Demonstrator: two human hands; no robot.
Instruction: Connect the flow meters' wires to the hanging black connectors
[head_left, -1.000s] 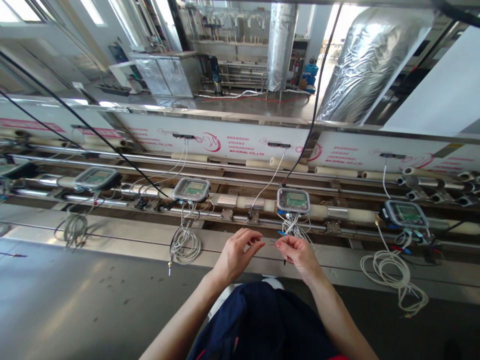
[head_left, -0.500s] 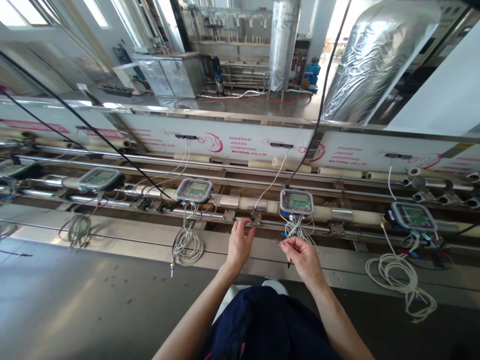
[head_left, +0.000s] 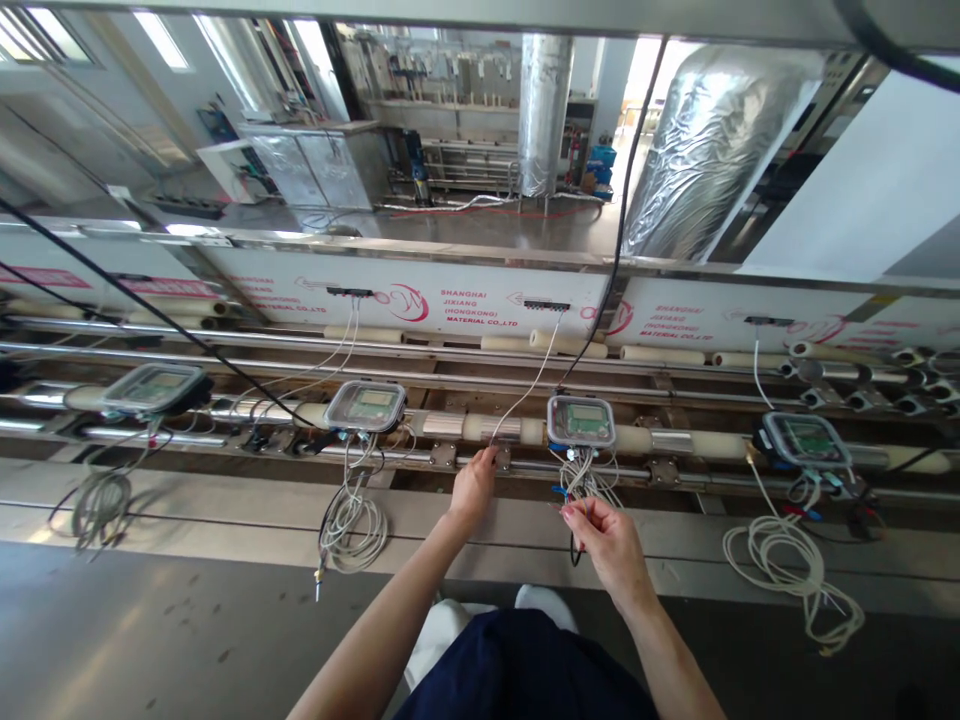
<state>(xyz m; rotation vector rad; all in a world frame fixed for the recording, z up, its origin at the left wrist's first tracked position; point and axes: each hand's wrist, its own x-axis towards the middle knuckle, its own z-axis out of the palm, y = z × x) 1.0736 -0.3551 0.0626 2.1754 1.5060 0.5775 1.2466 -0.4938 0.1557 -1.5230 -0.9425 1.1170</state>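
My left hand (head_left: 472, 487) is closed on the dark end of a thin white cable (head_left: 534, 378). That cable runs up to a black terminal strip (head_left: 546, 305) on the white panel. To its right, my right hand (head_left: 606, 535) pinches thin wire ends between thumb and fingertips; the tips are too small to make out fully. Just above the right hand, a bundle of grey-white cables (head_left: 587, 470) hangs from a clear-lidded meter box (head_left: 581, 421) with a green circuit board. The meter sits on a pale pipe (head_left: 637, 440).
More meter boxes stand along the pipe, at left (head_left: 366, 406) and right (head_left: 806, 441). Coiled cables (head_left: 358, 535) lie on the metal ledge (head_left: 247, 520). A black cable (head_left: 625, 190) hangs down in front of the panel (head_left: 480, 275). Foil-wrapped ducts stand behind.
My left hand has closed on the dark end of the white cable; before, its fingers were apart beside it. My right hand keeps its pinch. The camera view has shifted slightly.
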